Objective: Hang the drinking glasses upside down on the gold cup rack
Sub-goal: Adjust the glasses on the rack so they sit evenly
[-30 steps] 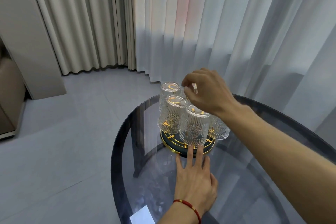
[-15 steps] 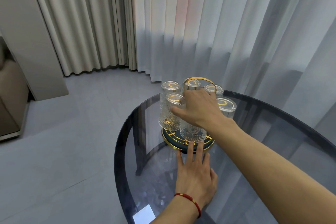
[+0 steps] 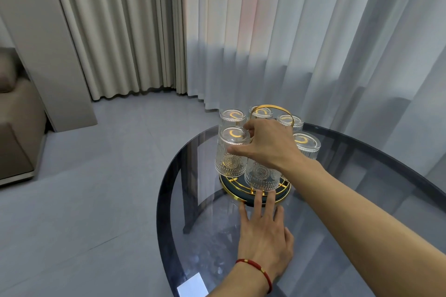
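Note:
The gold cup rack (image 3: 272,109) with its round gold-rimmed base (image 3: 229,185) stands on the glass table, and several clear ribbed glasses hang upside down on it. My right hand (image 3: 268,144) is wrapped over the front glass (image 3: 260,176), fingers closed around its upper part, thumb touching the front-left glass (image 3: 230,152). More glasses sit at the back left (image 3: 232,117), back right (image 3: 289,121) and right (image 3: 307,143). My left hand (image 3: 264,231) lies flat on the table, fingers spread, two fingertips touching the rack's base.
The round smoked-glass table (image 3: 350,212) has its dark edge at the left. A white card (image 3: 193,284) lies near its front edge. Sheer curtains hang close behind. A beige sofa (image 3: 17,128) stands far left on the grey floor.
My right hand came down from the rack's top handle and closed over the front glass. The left hand stayed flat at the base.

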`<state>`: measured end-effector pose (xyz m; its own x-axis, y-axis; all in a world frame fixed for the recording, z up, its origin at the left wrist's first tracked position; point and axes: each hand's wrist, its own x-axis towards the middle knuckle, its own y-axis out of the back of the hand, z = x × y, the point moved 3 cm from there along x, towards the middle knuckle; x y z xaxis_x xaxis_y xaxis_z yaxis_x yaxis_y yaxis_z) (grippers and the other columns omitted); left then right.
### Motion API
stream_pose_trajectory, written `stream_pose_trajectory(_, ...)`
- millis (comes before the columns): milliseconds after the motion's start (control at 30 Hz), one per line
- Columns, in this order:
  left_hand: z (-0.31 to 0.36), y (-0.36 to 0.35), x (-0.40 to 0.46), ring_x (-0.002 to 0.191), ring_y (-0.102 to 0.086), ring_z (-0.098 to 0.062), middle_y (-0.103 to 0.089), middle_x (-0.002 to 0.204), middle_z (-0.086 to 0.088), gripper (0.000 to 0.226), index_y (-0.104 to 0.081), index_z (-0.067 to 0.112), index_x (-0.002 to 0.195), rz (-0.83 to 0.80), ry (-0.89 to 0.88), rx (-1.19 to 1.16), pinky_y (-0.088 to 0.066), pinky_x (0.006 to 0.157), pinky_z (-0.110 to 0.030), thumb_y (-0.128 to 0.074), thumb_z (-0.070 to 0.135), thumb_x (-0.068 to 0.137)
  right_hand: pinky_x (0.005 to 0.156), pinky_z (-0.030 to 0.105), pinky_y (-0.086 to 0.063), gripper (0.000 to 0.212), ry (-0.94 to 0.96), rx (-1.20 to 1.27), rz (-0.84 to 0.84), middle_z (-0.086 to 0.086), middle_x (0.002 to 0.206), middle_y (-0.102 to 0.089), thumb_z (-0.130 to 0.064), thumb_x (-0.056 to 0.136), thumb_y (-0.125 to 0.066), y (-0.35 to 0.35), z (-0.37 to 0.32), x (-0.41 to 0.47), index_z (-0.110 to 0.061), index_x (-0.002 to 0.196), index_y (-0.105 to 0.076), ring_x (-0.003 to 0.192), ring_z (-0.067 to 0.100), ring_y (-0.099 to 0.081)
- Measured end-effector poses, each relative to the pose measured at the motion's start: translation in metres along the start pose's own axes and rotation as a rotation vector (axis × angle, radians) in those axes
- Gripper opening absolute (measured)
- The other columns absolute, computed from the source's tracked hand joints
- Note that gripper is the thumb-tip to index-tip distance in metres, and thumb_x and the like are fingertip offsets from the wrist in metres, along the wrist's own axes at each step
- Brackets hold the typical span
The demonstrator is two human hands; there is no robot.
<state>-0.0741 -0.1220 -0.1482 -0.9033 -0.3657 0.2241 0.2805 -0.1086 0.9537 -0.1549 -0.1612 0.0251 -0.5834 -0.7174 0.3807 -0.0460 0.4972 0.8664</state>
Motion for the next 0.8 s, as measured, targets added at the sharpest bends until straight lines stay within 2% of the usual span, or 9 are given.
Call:
stream_pose_trajectory(200, -0.0001, -0.0018, -0.0008, 0.15, -0.005, -0.034, -0.017, 0.164, -0.008, 0.051, -0.046, 0.015, 0.137, 0.034, 0.003, 0.003, -0.013, 0.114, -0.069, -0.035, 0.039, 0.095, 0.106, 0.063, -0.037, 0.076, 0.028, -0.025, -0.02, -0.004, 0.119, -0.073, -0.075, 0.068, -0.072, -0.0005, 0.0031, 0.0, -0.023, 0.124, -0.067, 0.117, 0.022, -0.063)
stream_pose_trajectory(500, -0.0005, -0.0047, -0.0007, 0.151, 0.0, -0.033, -0.011, 0.165, -0.008, 0.053, -0.042, 0.014, 0.141, 0.021, 0.0, 0.003, -0.01, 0.114, -0.069, -0.031, 0.04, 0.096, 0.106, 0.062, -0.037, 0.073, 0.049, -0.025, -0.029, -0.004, 0.115, -0.073, -0.072, 0.069, -0.074, -0.0016, 0.0066, 0.0016, -0.022, 0.122, -0.067, 0.115, 0.022, -0.063)
stream_pose_trajectory(800, -0.001, -0.0053, 0.0004, 0.151, 0.002, -0.034, -0.009, 0.166, -0.008, 0.054, -0.04, 0.015, 0.143, 0.0, 0.004, 0.008, -0.009, 0.114, -0.069, -0.032, 0.041, 0.097, 0.106, 0.06, -0.038, 0.075, 0.084, -0.076, -0.039, -0.001, 0.119, -0.07, -0.07, 0.073, -0.073, -0.0022, 0.0083, -0.0004, -0.021, 0.13, -0.062, 0.119, 0.024, -0.06)
